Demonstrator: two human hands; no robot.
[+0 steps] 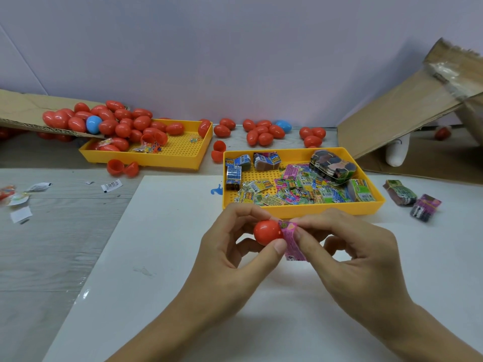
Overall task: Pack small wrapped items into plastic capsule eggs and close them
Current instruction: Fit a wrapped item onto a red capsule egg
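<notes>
The left hand [235, 246] pinches a red egg half [267, 232], mouth facing right; the right hand [345, 246] pinches a pink packet [291, 237], upright across that mouth.

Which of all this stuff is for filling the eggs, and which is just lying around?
For the job: red egg half in left hand; pink packet in right hand; tray of packets; tray of eggs.

Lying about: cardboard flap; paper scraps; blue blot.
</notes>
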